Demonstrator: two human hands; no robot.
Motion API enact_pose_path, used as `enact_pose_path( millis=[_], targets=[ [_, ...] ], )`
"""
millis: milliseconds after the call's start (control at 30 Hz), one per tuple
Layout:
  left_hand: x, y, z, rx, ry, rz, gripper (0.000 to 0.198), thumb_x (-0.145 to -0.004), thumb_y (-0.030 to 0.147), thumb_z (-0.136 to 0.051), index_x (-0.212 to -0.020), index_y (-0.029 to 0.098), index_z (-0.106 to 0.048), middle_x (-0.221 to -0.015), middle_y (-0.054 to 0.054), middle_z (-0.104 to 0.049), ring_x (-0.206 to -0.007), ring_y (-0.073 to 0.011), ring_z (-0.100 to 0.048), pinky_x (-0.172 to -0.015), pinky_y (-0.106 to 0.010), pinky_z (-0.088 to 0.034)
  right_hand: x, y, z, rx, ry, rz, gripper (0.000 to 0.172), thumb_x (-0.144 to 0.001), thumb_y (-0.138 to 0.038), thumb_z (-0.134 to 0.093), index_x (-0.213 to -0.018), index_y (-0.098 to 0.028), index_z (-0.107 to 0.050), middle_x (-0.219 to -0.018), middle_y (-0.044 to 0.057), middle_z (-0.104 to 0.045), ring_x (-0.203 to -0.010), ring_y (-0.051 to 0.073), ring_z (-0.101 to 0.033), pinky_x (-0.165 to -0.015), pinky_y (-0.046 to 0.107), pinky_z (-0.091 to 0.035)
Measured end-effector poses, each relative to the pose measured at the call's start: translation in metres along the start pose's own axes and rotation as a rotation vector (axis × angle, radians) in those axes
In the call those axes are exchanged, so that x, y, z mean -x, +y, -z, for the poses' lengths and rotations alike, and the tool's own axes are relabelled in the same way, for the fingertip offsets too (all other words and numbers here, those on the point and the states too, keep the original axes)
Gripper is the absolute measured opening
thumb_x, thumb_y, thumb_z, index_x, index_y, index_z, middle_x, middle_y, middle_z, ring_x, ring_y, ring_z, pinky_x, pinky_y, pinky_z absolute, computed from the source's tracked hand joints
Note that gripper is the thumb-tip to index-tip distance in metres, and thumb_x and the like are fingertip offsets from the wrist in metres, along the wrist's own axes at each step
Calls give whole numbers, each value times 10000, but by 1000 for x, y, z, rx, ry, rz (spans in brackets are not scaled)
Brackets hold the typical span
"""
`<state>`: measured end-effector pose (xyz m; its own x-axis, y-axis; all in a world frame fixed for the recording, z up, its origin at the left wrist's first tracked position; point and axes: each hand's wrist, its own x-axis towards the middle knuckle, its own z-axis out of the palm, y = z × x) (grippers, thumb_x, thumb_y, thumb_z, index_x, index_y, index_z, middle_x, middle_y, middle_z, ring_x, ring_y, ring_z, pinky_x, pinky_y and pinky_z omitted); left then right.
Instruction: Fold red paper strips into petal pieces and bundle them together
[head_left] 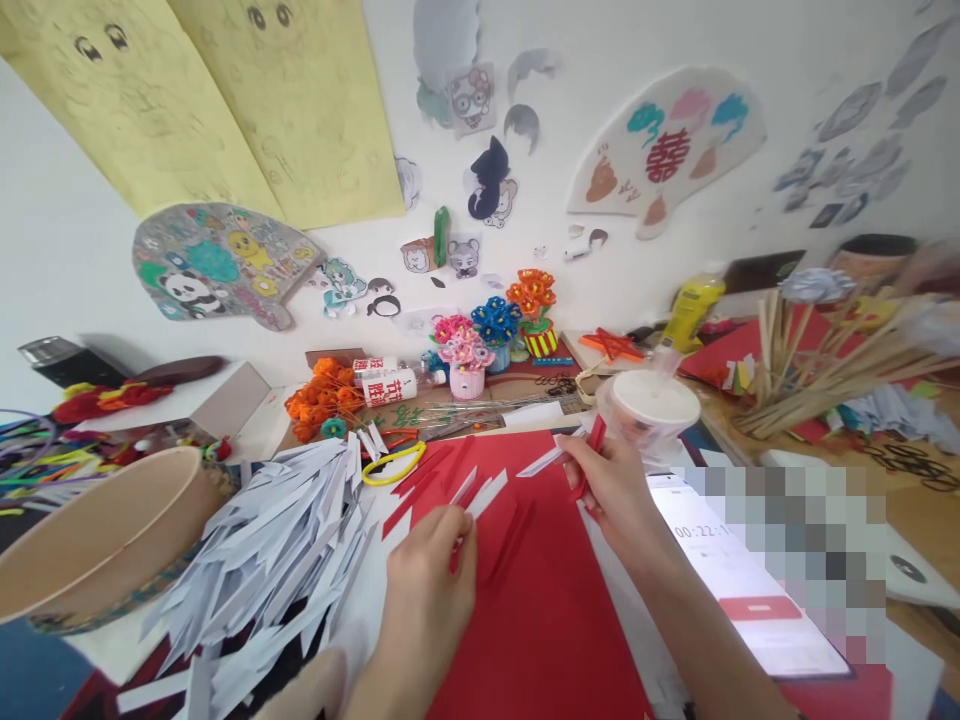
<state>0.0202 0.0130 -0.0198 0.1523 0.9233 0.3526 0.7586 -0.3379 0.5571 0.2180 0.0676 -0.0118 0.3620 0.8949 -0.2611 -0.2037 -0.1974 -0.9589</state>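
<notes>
My left hand (435, 560) is closed in a pinch over the red paper sheet (555, 630). White and red folded paper strips (489, 496) stick out past its fingers. Farther right, my right hand (609, 490) is closed around a white paper strip (541, 458) and a red paper strip (598, 432). Loose red strips (420, 485) lie at the sheet's far left part. Beside them is a yellow loop handle (394, 466), apparently of scissors. A large heap of folded white paper strips (277, 540) spreads to the left of my left hand.
A round basket (112, 530) stands at the left edge. A lit phone (750, 590) lies right of my right forearm, behind it a white-lidded tub (656, 400). Pipe-cleaner flowers (465, 345), a bottle (386, 385) and wooden sticks (802, 370) line the back.
</notes>
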Motion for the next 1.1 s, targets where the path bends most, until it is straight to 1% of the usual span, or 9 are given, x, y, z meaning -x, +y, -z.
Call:
enact_pose_path(
  millis=[100,200,300,400,600,767,900,1000,1100],
  targets=[
    [11,-3,-7,-231,-66,-167,259,-882,66,-393,-770,213,-575,-803,-52,-674,-696,-186,-653,-636,-265,-510,1,1,-1,5,-11,-3,269,-704,-326,-673,-518,-157,-576,-362,-40,-483,-260,42,-319,-276,173,-184],
    [16,-9,-12,-364,-140,-312,364,-825,-22,-342,-956,195,-603,-953,-85,-703,-789,-214,-679,-677,-294,-554,3,0,-2,3,-15,9,276,-720,-328,-667,-522,-158,-577,-367,-45,-481,-270,40,-319,-277,170,-180],
    [19,-12,-13,-464,-176,-386,440,-816,-43,-345,-1130,167,-569,-1059,-107,-699,-897,-232,-682,-747,-312,-577,4,-1,-4,4,-12,10,285,-719,-336,-669,-518,-160,-572,-366,-49,-475,-273,38,-315,-278,166,-181],
    [21,-13,-15,-537,-155,-430,455,-834,-69,-334,-1165,150,-556,-1130,-116,-689,-974,-224,-677,-819,-310,-577,5,-2,-5,15,-5,9,316,-710,-353,-679,-492,-164,-551,-352,-48,-466,-269,39,-314,-276,165,-177],
    [26,-14,-22,-596,-74,-443,401,-880,-63,-344,-1088,157,-606,-1102,-112,-696,-971,-217,-686,-811,-314,-587,6,-1,-5,16,-20,25,295,-719,-338,-683,-516,-149,-580,-367,-45,-488,-284,39,-346,-282,152,-192],
    [24,-13,-14,-455,-142,-378,411,-816,-75,-355,-972,185,-633,-1071,-90,-703,-901,-204,-692,-738,-288,-591,2,1,-4,39,-39,4,314,-726,-355,-678,-512,-163,-551,-374,-49,-490,-278,38,-332,-283,164,-188],
    [17,-8,-7,-296,-182,-288,452,-779,-36,-373,-1082,206,-605,-1065,-74,-692,-917,-198,-689,-763,-287,-590,0,3,-1,103,-91,20,354,-753,-386,-658,-507,-179,-509,-395,-49,-497,-289,42,-351,-299,169,-203],
    [12,-5,-12,-310,-164,-227,286,-900,76,-404,-1088,180,-593,-963,-79,-687,-886,-222,-691,-770,-345,-596,-1,3,3,212,-196,47,386,-762,-389,-670,-485,-179,-501,-385,-44,-490,-289,46,-364,-319,176,-231],
    [9,-7,-22,-339,-172,-224,266,-918,68,-394,-1036,172,-608,-923,-79,-682,-863,-229,-692,-752,-371,-600,-3,2,9,370,-428,31,421,-753,-397,-704,-460,-178,-497,-384,-28,-500,-304,63,-408,-341,187,-269]
  ],
)
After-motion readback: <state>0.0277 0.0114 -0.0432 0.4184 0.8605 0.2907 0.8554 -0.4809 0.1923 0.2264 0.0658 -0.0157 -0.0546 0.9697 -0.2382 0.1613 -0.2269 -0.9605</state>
